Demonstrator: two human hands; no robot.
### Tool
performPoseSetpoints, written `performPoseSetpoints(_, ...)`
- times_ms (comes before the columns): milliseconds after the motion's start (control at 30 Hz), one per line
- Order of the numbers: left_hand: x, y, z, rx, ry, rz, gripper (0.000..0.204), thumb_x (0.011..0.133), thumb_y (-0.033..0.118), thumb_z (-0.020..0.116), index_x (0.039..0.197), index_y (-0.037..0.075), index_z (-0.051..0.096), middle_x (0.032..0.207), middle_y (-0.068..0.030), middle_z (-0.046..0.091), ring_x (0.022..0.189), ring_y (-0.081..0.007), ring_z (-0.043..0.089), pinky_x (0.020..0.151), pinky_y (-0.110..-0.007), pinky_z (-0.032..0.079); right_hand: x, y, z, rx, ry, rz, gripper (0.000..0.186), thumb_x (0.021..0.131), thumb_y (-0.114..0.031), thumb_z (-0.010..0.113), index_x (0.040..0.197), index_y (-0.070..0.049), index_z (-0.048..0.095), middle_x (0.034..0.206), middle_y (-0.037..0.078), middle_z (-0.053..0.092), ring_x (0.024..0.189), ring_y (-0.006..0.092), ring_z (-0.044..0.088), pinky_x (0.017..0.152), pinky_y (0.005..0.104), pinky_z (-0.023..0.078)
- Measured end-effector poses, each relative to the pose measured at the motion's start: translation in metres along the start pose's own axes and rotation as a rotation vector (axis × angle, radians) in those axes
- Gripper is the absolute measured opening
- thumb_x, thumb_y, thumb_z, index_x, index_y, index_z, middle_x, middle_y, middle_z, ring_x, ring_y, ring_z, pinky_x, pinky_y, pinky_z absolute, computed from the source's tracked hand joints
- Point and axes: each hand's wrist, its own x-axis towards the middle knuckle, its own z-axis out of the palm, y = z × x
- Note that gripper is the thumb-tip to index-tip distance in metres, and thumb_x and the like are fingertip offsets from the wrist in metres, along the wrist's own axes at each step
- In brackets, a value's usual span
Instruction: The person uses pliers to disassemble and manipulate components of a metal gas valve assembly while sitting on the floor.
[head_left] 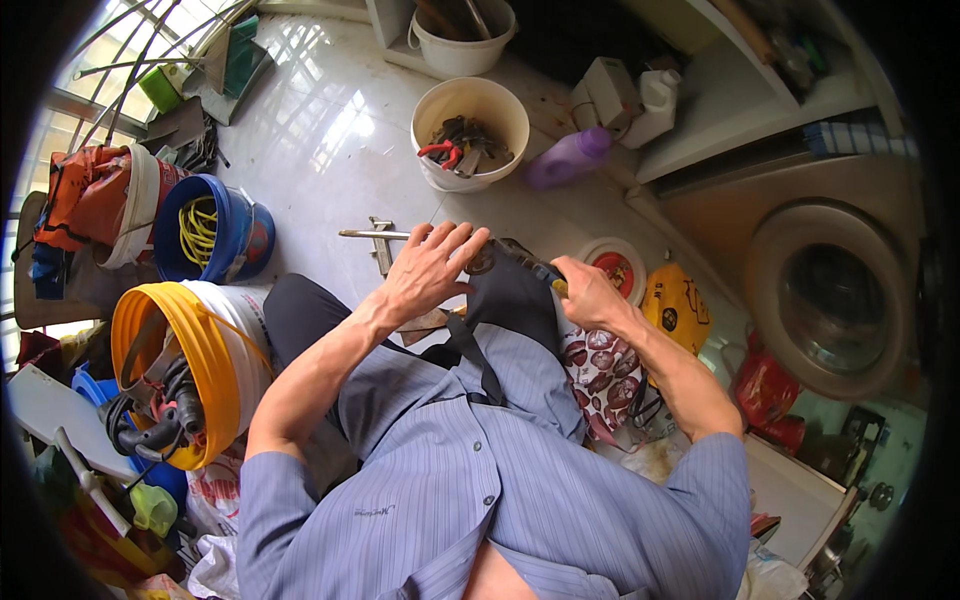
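Over my knees, my left hand [430,265] is closed over a thin metal rod [370,234], its fingers draped across the top. The rod's free end sticks out to the left. My right hand [597,292] grips the yellow end of a dark metal tool [535,268], whose exact kind I cannot make out. The tool reaches from my right fist toward my left fingertips; whether it touches the rod is hidden by my left hand. Just beyond the rod is a silvery metal bracket [381,250]. Dark trousers cover my right knee [510,300] under the tool.
Ahead stands a cream bucket [470,95] of hand tools, beside a purple bottle [570,158]. To my left are a blue bucket [262,240] with yellow cord and a yellow bucket [190,300] holding power tools. A front-loading washing machine [740,240] is at the right.
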Motion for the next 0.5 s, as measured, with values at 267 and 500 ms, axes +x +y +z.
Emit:
performPoseSetpoints(267,0.016,-0.014,-0.008,-0.865,-0.324,-0.468,0.045,0.103,0.039,0.055,0.118,0.000,0.070,0.099,-0.0135,0.074,0.088,-0.0230,0.069,0.074,-0.035,0.053,-0.016,0.012,0.011,-0.097,0.042,-0.028,0.038,0.079,-0.001,0.063,0.117,0.000,0.055,0.105,0.027,0.064,0.097,0.0465,0.064,0.083,0.0499,0.054)
performPoseSetpoints(500,0.019,-0.026,-0.003,-1.457,-0.478,-0.900,0.058,0.106,0.053,0.043,0.104,0.000,0.067,0.080,-0.0152,0.074,0.056,-0.0194,0.065,0.055,-0.031,0.052,-0.014,0.008,0.016,-0.248,0.106,-0.168,0.044,0.075,0.001,0.066,0.118,-0.001,0.055,0.097,0.021,0.062,0.086,0.0435,0.065,0.078,0.0487,0.055)
